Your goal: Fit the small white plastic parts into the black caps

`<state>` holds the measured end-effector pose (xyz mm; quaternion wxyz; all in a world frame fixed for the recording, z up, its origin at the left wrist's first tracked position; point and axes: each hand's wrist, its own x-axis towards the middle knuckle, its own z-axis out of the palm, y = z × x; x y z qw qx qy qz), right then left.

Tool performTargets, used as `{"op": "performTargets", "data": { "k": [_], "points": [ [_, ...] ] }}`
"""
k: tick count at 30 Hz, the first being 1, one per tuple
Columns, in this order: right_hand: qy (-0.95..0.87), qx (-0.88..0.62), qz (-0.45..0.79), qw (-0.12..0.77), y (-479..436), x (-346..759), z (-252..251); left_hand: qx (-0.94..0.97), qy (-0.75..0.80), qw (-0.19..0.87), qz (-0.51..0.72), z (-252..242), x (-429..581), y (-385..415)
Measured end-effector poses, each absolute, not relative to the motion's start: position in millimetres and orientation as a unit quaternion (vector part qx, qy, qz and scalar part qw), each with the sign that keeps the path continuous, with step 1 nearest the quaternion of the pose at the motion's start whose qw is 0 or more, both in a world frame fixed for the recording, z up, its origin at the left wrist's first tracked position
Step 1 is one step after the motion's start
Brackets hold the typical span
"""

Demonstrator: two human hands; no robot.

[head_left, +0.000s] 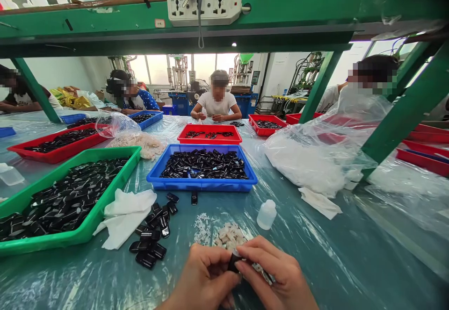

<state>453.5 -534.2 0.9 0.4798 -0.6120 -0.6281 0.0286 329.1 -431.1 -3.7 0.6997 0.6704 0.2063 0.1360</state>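
My left hand (205, 275) and my right hand (278, 277) meet at the near edge of the table, fingers pinched together on one small black plastic part (234, 262). A thin shiny piece shows under my right fingers. Just beyond my hands lies a small heap of pale bits (229, 236) on the plastic-covered table. A loose cluster of the same black parts (152, 235) lies to the left of my hands.
A blue tray (201, 184), a green tray (80, 235) and red trays (209, 139) hold black parts. A white cloth (122, 216) and a small white bottle (266, 214) lie nearby. Clear bags (315, 155) sit right. Several people work across the table.
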Motion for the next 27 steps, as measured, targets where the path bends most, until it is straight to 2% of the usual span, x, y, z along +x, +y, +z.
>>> {"op": "performTargets", "data": {
  "k": [13, 21, 27],
  "points": [
    [-0.664, -0.592, -0.011, 0.457, -534, 450, 3, 0.680, 0.211, 0.689, 0.136, 1, 329, -434],
    [-0.567, -0.609, 0.141, 0.536, -535, 456, 13, 0.606, 0.202, 0.761, 0.117, 8, 331, -428],
    [-0.543, -0.579, 0.242, 0.557, -535, 463, 14, 0.558, 0.168, 0.807, 0.102, 13, 326, -424]
  ]
}}
